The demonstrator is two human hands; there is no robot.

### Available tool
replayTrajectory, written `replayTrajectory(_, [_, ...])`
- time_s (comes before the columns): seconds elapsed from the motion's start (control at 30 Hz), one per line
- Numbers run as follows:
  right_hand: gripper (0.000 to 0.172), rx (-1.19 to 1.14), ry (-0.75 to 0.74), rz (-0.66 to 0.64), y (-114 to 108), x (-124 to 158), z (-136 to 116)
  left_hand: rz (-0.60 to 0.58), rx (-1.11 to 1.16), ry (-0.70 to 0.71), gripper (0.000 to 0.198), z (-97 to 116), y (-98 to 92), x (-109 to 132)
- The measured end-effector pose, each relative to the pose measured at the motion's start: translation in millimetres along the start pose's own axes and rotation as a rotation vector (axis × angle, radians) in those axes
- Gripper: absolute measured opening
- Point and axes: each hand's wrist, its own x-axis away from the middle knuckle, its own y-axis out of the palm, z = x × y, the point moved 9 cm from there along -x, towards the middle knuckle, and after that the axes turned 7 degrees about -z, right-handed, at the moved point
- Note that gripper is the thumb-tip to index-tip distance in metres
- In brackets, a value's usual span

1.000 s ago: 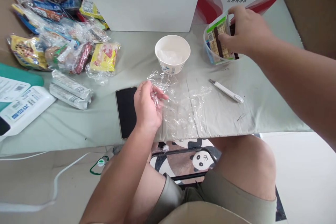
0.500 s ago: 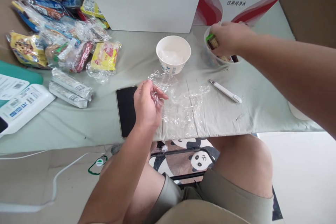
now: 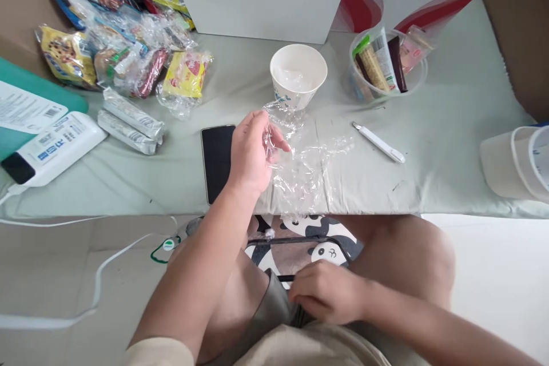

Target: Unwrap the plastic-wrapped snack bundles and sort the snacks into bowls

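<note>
The left hand (image 3: 253, 154) is over the tabletop (image 3: 441, 148), its fingers curled loosely around a bunched part of one piece of clear plastic film (image 3: 302, 177). The rest of the film spreads in crinkles across the tabletop, just in front of one white paper bowl (image 3: 300, 97), which stands upright with some translucent material inside. One dark-screened phone (image 3: 214, 154) lies beside the left hand, partly covered by it.

The right hand (image 3: 328, 291) is above the lap, its fingers folded inward; whether they pinch anything cannot be told.

Right of the bowl stands one clear round tub (image 3: 418, 87) with at least four packaged snacks (image 3: 373, 68) upright or leaning in it. One white utility knife (image 3: 380, 143) lies between the film and one group of nested white cups (image 3: 497, 163), two rims of which show at the tabletop's right end. On the left are two silver packets (image 3: 132, 120) side by side, one yellow packet (image 3: 185, 74) in clear wrapping, and a pile of snack packages, too jumbled to count.
</note>
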Motion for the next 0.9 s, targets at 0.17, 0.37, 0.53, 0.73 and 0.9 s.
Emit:
replayTrajectory(0.17, [0.016,0.111,-0.009,-0.299,152,-29,23,-0.097,-0.036,-0.005,0.043,-12,14.2,10])
replayTrajectory(0.37, [0.027,0.133,0.075,-0.348,176,8,35,-0.069,-0.086,-0.024,0.038,-21,22.2,25])
replayTrajectory(0.53, [0.027,0.128,0.142,-0.385,195,12,41,-0.046,-0.109,0.007,0.038,-15,27.4,34])
replayTrajectory(0.73, [0.03,0.126,0.178,-0.441,216,8,41,0.023,-0.098,-0.004,0.038,-12,13.9,44])
replayTrajectory(0.9, [0.017,0.072,0.064,-0.452,200,-8,40,-0.039,-0.145,0.027,0.042,-7,8.6,44])
